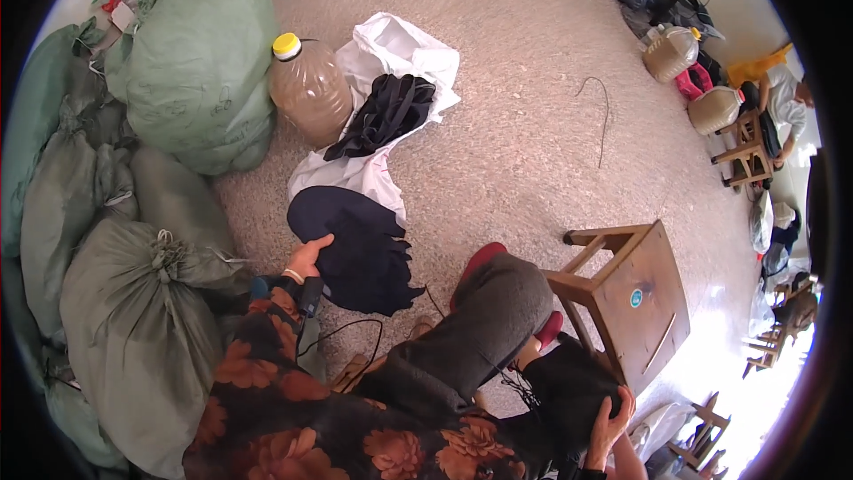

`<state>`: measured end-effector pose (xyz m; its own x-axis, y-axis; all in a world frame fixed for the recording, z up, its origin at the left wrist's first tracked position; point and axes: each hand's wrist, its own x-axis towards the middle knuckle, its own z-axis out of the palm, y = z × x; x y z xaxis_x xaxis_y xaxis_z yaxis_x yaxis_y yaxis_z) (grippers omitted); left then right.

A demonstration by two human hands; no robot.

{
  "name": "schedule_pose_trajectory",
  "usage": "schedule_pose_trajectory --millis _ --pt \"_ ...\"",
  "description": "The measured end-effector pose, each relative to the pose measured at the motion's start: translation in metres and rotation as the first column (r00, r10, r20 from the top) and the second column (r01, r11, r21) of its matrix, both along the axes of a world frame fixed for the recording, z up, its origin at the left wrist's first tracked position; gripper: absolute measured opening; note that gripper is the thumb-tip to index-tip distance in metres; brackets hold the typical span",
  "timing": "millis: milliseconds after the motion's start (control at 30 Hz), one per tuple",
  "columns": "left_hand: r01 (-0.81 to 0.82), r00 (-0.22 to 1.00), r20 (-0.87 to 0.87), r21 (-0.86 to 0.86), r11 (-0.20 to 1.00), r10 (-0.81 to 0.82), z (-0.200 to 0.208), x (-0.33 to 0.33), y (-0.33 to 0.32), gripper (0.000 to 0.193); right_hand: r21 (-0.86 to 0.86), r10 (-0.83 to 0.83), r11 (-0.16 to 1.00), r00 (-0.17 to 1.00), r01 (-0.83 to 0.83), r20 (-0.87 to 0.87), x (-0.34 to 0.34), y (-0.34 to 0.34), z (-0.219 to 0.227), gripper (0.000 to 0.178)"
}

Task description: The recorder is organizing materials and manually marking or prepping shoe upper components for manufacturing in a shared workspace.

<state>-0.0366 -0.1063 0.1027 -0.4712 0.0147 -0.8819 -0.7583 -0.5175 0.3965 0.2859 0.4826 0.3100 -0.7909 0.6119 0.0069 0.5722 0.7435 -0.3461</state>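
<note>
My left hand [306, 258] is closed on the edge of a stack of navy cut fabric pieces [355, 249], thumb on top. The stack has one rounded end and a stepped, jagged side. It hangs over the floor beside a white sack [391, 44] with black fabric strips [386, 116] lying on it. At the lower right, my right hand [611, 418] grips a black cloth [569, 378] next to a wooden stool [635, 302]. Loose black threads [520, 387] trail near that cloth. My right fingertips are partly hidden.
Large green sacks [200, 62] crowd the left side. A big plastic jug [309, 98] with a yellow cap stands by the white sack. A thin cord [606, 116] lies on the speckled floor. Far right, another person [784, 107] sits near more jugs [671, 53].
</note>
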Motion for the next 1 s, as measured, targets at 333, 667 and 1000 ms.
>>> schedule_pose_trajectory --millis 333,667,1000 --pt "0.085 0.993 -0.080 0.014 0.996 -0.084 -0.070 -0.072 0.027 0.043 0.041 -0.040 0.998 0.998 0.038 0.043 -0.013 0.001 -0.006 0.030" --pt "0.501 0.791 -0.229 -0.288 0.816 -0.567 -0.078 -0.124 0.124 0.046 0.086 -0.063 0.995 0.996 0.057 0.068 -0.034 -0.001 -0.002 0.027" --pt "0.833 0.268 -0.075 -0.483 0.270 -0.960 -0.117 -0.202 0.236 0.042 0.110 0.003 0.994 0.996 -0.013 0.091 -0.041 0.000 -0.001 0.025"
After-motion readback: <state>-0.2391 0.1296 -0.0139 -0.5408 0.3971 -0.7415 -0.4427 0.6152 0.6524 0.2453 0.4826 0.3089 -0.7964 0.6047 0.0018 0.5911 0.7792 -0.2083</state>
